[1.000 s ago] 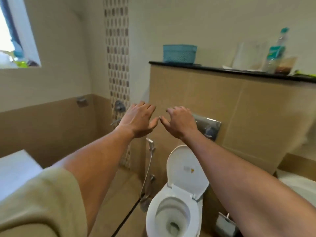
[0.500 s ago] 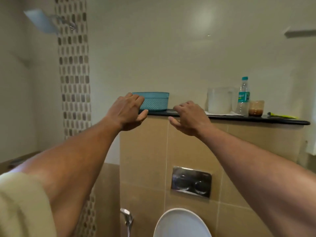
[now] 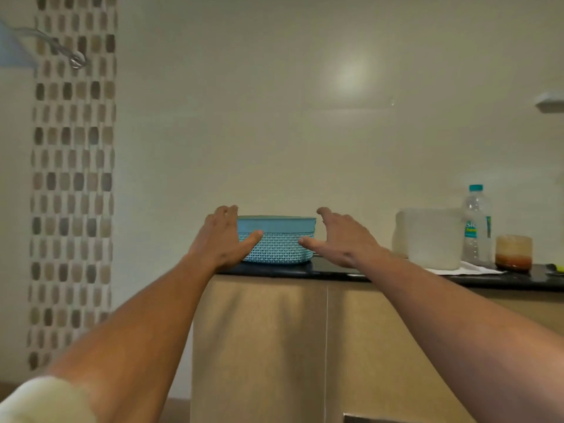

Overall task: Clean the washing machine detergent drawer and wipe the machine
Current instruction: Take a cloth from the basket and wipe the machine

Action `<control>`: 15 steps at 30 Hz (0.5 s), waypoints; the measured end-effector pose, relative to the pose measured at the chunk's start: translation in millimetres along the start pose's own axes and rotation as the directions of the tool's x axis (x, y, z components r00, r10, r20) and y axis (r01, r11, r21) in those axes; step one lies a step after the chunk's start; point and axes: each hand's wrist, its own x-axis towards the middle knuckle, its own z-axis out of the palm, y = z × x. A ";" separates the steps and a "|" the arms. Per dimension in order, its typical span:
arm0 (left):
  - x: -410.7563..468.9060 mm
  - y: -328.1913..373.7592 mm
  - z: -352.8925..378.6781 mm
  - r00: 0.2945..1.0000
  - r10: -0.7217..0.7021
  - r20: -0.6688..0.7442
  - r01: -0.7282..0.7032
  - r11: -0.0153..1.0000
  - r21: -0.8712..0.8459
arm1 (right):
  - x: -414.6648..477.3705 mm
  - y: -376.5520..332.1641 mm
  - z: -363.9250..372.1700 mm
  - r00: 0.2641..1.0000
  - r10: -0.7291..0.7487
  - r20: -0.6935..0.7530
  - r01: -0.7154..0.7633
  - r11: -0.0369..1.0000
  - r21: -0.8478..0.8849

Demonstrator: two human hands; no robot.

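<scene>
Teal woven basket [image 3: 277,243] on the dark surface [image 3: 305,270], left hand [image 3: 224,239] spread at its left side, right hand [image 3: 338,239] spread just beside its right

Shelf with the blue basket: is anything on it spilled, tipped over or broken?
Nothing stands out. The blue basket sits level on the black shelf, with the left hand and right hand at its sides. The white container, water bottle and brown cup stand upright; no spill shows.

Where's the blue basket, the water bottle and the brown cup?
blue basket [image 3: 276,248]: head view, woven front wall.
water bottle [image 3: 476,209]: head view, clear upper body.
brown cup [image 3: 513,251]: head view, its side.
</scene>
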 end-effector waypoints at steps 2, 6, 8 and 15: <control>12.6 -6.3 17.6 0.992 -0.123 0.025 0.125 0.971 -0.202 | 10.8 -2.6 17.2 0.994 0.109 0.020 -0.111 0.980 0.166; 33.8 -16.6 49.4 0.960 -0.261 0.098 0.271 0.790 -0.550 | 30.9 -5.5 46.1 0.956 0.267 0.124 -0.294 0.846 0.445; 40.4 -20.7 62.1 0.948 -0.288 0.136 0.304 0.691 -0.656 | 38.8 -6.0 55.7 0.946 0.286 0.150 -0.322 0.801 0.505; 53.2 -24.7 75.6 0.944 -0.261 0.203 0.307 0.467 -0.829 | 58.7 -0.3 80.2 0.945 0.296 0.142 -0.306 0.636 0.708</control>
